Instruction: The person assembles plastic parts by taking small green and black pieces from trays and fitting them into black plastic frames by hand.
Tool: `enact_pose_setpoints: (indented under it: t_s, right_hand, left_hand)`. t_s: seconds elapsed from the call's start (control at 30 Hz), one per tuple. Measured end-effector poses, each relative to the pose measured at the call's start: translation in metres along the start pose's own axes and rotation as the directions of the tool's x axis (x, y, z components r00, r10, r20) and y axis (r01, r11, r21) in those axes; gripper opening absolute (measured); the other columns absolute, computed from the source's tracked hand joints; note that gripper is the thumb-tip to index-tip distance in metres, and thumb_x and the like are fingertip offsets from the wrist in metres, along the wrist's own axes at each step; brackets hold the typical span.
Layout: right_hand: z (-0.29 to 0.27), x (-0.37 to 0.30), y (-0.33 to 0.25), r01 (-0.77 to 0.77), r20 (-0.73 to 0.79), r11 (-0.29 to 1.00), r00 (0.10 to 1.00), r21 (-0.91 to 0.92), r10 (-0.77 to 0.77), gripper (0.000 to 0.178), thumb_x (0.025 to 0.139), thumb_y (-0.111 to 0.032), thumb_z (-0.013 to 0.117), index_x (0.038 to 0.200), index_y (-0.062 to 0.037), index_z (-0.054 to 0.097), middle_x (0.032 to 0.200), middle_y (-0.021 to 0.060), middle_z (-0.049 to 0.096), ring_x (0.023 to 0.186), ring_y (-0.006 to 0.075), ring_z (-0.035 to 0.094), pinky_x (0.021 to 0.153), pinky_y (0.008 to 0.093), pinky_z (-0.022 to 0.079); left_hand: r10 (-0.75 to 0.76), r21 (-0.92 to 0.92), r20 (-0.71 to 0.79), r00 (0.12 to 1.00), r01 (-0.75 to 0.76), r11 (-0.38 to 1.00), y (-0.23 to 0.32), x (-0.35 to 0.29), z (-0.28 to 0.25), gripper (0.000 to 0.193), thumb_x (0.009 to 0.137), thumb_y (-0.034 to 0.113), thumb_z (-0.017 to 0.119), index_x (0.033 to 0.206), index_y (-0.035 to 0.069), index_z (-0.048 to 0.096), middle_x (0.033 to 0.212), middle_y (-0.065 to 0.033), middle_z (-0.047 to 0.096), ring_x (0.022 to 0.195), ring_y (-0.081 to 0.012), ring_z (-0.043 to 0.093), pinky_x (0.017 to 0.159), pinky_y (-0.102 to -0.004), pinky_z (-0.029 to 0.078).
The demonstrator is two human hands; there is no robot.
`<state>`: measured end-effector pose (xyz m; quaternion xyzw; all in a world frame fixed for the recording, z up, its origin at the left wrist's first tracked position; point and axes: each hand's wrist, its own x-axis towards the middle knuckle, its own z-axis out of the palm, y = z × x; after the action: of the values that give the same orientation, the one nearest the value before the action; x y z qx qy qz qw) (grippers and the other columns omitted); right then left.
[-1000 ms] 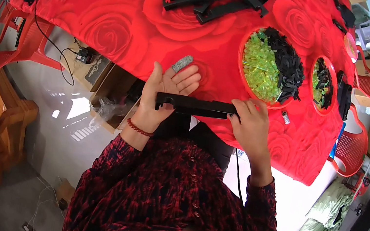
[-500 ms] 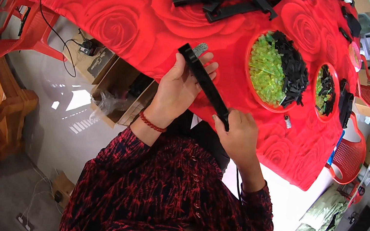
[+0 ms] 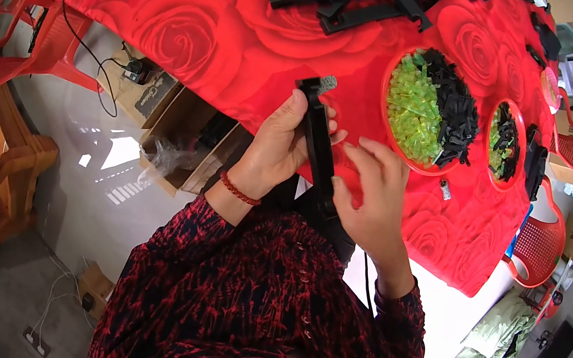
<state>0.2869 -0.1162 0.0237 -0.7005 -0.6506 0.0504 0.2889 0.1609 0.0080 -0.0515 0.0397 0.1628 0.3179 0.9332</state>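
Note:
A long, narrow black plastic piece (image 3: 318, 139) slants across my left hand (image 3: 279, 135). The left thumb presses on it near its upper end, and the fingers curl behind it. Beside that end shows a small grey speckled bit (image 3: 328, 83); I cannot tell whether it covers a fingertip or is a separate thing. My right hand (image 3: 376, 195) is at the right of the piece's lower part, fingers spread and nothing seen in them. Its thumb is close to the piece; whether it touches is unclear. Both hands are over the near edge of the red rose-patterned tablecloth (image 3: 241, 87).
A red-rimmed round bowl (image 3: 384, 112) holds yellow-green and black small pieces; a smaller bowl (image 3: 518, 116) stands right of it. A small silvery object (image 3: 445, 190) lies nearby. Black plastic strips (image 3: 356, 0) are heaped at the back. An open cardboard box (image 3: 187, 135) is below the table edge.
The black piece has turned steeper and shifted right with my left hand. My right hand has loosened from its lower end and spread its fingers.

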Motion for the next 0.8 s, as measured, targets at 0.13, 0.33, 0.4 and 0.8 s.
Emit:
enact_pose_setpoints:
  t_s: [0.13, 0.33, 0.4, 0.8]
  right_hand:
    - [0.002, 0.007, -0.007, 0.042, 0.215, 0.993, 0.976, -0.109, -0.017, 0.063, 0.070, -0.012, 0.077, 0.130, -0.0080, 0.056, 0.141, 0.0151, 0.040, 0.130, 0.0361, 0.038, 0.108, 0.0523, 0.028]
    - [0.012, 0.004, -0.005, 0.063, 0.294, 0.982, 0.956, -0.178, -0.009, 0.067, 0.071, -0.016, 0.074, 0.134, -0.0084, 0.051, 0.147, 0.0133, 0.033, 0.136, 0.0344, 0.032, 0.114, 0.0554, 0.019]
    - [0.015, 0.004, -0.005, 0.068, 0.291, 0.975, 0.957, -0.210, -0.004, 0.066, 0.072, -0.015, 0.073, 0.134, -0.0083, 0.051, 0.147, 0.0128, 0.033, 0.136, 0.0340, 0.032, 0.114, 0.0555, 0.019]
    - [0.023, -0.002, 0.001, 0.027, 0.191, 0.997, 0.982, -0.074, -0.012, 0.042, 0.069, -0.010, 0.072, 0.108, -0.0053, 0.059, 0.147, 0.0119, 0.036, 0.135, 0.0322, 0.035, 0.114, 0.0568, 0.018]
  left_hand:
    - [-0.035, 0.167, -0.035, 0.999, 0.040, 0.985, -0.005, 0.000, -0.004, 0.032, 0.103, 0.035, 0.049, 0.107, 0.005, 0.059, 0.100, -0.0117, 0.067, 0.090, -0.0225, 0.067, 0.085, -0.0384, 0.056]
    - [-0.077, 0.240, -0.083, 0.994, 0.094, 0.966, -0.007, -0.006, 0.006, 0.027, 0.103, 0.031, 0.051, 0.108, 0.007, 0.061, 0.096, -0.0076, 0.068, 0.086, -0.0181, 0.067, 0.079, -0.0324, 0.057]
    - [-0.071, 0.252, -0.078, 0.994, 0.089, 0.964, -0.008, -0.005, 0.007, 0.026, 0.103, 0.031, 0.051, 0.108, 0.007, 0.061, 0.096, -0.0072, 0.068, 0.086, -0.0176, 0.066, 0.079, -0.0322, 0.057]
    - [-0.096, 0.274, -0.098, 0.991, 0.119, 0.954, -0.009, 0.000, 0.003, 0.025, 0.103, 0.030, 0.050, 0.105, 0.007, 0.062, 0.096, -0.0055, 0.067, 0.084, -0.0166, 0.067, 0.076, -0.0308, 0.058]
